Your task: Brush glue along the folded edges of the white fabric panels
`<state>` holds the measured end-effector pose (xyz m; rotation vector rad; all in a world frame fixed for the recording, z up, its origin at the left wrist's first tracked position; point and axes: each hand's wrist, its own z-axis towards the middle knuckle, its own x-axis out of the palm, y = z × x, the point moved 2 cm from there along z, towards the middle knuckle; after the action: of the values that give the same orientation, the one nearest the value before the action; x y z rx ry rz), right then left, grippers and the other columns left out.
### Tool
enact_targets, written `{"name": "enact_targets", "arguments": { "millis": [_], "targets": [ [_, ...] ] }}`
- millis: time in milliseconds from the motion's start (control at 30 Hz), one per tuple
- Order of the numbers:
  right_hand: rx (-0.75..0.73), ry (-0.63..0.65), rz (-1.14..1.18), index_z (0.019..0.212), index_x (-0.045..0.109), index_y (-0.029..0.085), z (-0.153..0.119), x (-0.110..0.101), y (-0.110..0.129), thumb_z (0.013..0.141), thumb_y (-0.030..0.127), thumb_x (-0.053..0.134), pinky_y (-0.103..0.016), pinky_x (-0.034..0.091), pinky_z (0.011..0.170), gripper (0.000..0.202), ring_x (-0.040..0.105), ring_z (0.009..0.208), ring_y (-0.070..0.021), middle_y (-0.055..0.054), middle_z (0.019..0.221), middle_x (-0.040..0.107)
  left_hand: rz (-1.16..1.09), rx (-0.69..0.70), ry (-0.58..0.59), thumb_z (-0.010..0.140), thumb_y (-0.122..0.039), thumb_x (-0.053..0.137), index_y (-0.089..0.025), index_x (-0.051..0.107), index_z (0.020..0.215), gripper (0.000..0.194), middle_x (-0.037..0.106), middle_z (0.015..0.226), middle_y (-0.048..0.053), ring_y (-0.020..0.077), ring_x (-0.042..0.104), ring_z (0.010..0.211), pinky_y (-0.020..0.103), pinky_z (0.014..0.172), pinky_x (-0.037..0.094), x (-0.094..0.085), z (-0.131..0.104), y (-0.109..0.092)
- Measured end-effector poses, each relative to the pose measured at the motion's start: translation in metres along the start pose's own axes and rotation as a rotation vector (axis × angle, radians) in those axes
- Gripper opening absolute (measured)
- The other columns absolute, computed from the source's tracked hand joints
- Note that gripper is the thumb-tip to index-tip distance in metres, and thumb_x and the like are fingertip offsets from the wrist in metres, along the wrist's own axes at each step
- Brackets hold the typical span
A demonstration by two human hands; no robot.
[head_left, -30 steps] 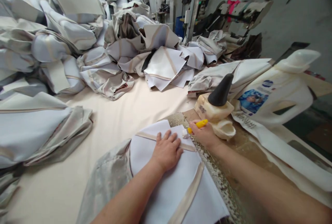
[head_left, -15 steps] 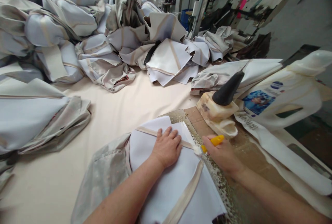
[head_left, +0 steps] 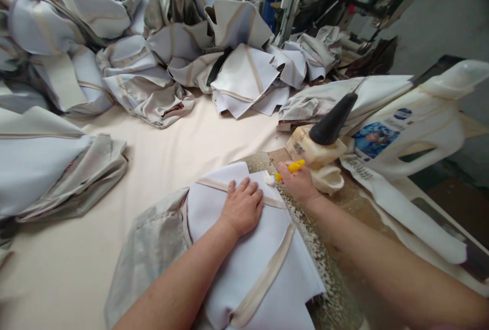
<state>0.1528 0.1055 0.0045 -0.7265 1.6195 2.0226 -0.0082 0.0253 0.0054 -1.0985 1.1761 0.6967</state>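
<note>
Right hand (head_left: 297,182) gripped yellow-handled, white-tipped brush (head_left: 291,168) at panel's one o'clock edge.
Left hand (head_left: 243,208) lay spread wide on white, beige-striped fabric panel (head_left: 248,258), six o'clock in view.

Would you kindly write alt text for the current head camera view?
The right hand holds a yellow-handled brush to the edge of a white panel with beige strips, while the left hand lies flat on it. To the right are a black cone on a pale container and a white jug; similar pieces are heaped behind.
</note>
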Motion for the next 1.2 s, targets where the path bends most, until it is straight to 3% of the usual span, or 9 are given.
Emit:
{"name": "enact_targets", "arguments": {
  "millis": [200, 300, 433, 500, 833, 933, 1033, 1133, 1200],
  "targets": [
    [0.081, 0.096, 0.052, 0.056, 0.046, 0.02, -0.067, -0.04, 0.007, 0.088, 0.042, 0.039, -0.024, 0.035, 0.05, 0.04, 0.046, 0.05, -0.0135, 0.002, 0.051, 0.047, -0.013, 0.009, -0.011, 0.089, -0.034, 0.036, -0.026, 0.055, 0.108, 0.028, 0.052, 0.123, 0.005, 0.0276, 0.033, 0.124, 0.057, 0.101, 0.019, 0.003, 0.001, 0.001],
    [0.038, 0.118, 0.1, 0.061, 0.048, 0.02, -0.074, -0.042, 0.002, 0.089, 0.045, 0.038, -0.025, 0.039, 0.056, 0.039, 0.049, 0.056, -0.0149, 0.001, 0.057, 0.05, -0.011, 0.005, -0.013, 0.09, -0.034, 0.035, -0.025, 0.055, 0.109, 0.029, 0.052, 0.124, 0.005, 0.0278, 0.033, 0.124, 0.057, 0.102, 0.017, 0.004, 0.001, 0.001],
    [0.022, 0.032, 0.089, 0.067, 0.05, 0.02, -0.072, -0.039, -0.008, 0.09, 0.045, 0.039, -0.027, 0.041, 0.062, 0.036, 0.051, 0.062, -0.0165, -0.001, 0.063, 0.053, 0.02, 0.006, -0.024, 0.09, -0.034, 0.035, -0.026, 0.055, 0.109, 0.028, 0.053, 0.124, 0.004, 0.0268, 0.033, 0.124, 0.055, 0.102, 0.018, 0.005, 0.001, 0.0],
    [0.032, 0.071, 0.081, 0.065, 0.048, 0.02, -0.077, -0.038, -0.009, 0.09, 0.043, 0.038, -0.027, 0.04, 0.06, 0.036, 0.05, 0.059, -0.0158, 0.0, 0.061, 0.051, 0.021, 0.008, -0.033, 0.09, -0.033, 0.035, -0.027, 0.055, 0.108, 0.028, 0.053, 0.124, 0.004, 0.0268, 0.034, 0.123, 0.055, 0.101, 0.019, 0.006, 0.001, -0.001],
    [0.18, 0.174, 0.002, 0.059, 0.048, 0.019, -0.137, -0.065, 0.0, 0.089, 0.04, 0.039, -0.026, 0.035, 0.051, 0.037, 0.046, 0.049, -0.0137, 0.002, 0.051, 0.047, 0.031, -0.002, 0.014, 0.089, -0.032, 0.036, -0.027, 0.057, 0.107, 0.028, 0.053, 0.124, 0.004, 0.0264, 0.034, 0.124, 0.056, 0.101, 0.02, 0.002, 0.002, -0.002],
    [0.187, 0.168, 0.005, 0.058, 0.047, 0.02, -0.129, -0.068, 0.004, 0.088, 0.04, 0.04, -0.026, 0.034, 0.049, 0.037, 0.046, 0.048, -0.0136, 0.003, 0.049, 0.046, 0.036, -0.009, 0.02, 0.088, -0.031, 0.038, -0.026, 0.054, 0.112, 0.03, 0.045, 0.133, 0.006, 0.0292, 0.027, 0.129, 0.06, 0.101, 0.014, -0.012, -0.007, -0.016],
    [0.177, 0.103, 0.057, 0.06, 0.048, 0.02, -0.115, -0.064, 0.005, 0.088, 0.042, 0.04, -0.026, 0.035, 0.051, 0.037, 0.048, 0.05, -0.0141, 0.002, 0.052, 0.048, -0.056, 0.132, 0.134, 0.086, -0.04, 0.042, -0.028, 0.054, 0.11, 0.03, 0.048, 0.13, 0.004, 0.0294, 0.034, 0.124, 0.062, 0.099, 0.018, -0.023, -0.028, -0.043],
    [0.163, 0.104, 0.077, 0.06, 0.047, 0.02, -0.117, -0.059, 0.001, 0.089, 0.042, 0.038, -0.026, 0.036, 0.053, 0.038, 0.049, 0.052, -0.014, 0.001, 0.055, 0.048, -0.136, 0.274, 0.345, 0.081, -0.049, 0.049, -0.027, 0.059, 0.099, 0.03, 0.056, 0.117, 0.004, 0.0274, 0.044, 0.113, 0.057, 0.095, 0.028, -0.019, -0.052, -0.065],
    [0.162, 0.138, 0.042, 0.06, 0.046, 0.02, -0.132, -0.059, -0.002, 0.09, 0.04, 0.038, -0.026, 0.035, 0.053, 0.037, 0.047, 0.051, -0.0136, 0.002, 0.054, 0.047, -0.125, 0.269, 0.378, 0.08, -0.045, 0.052, -0.026, 0.06, 0.101, 0.029, 0.054, 0.12, 0.005, 0.0281, 0.039, 0.118, 0.057, 0.097, 0.025, -0.011, -0.063, -0.071]
  ]
}}
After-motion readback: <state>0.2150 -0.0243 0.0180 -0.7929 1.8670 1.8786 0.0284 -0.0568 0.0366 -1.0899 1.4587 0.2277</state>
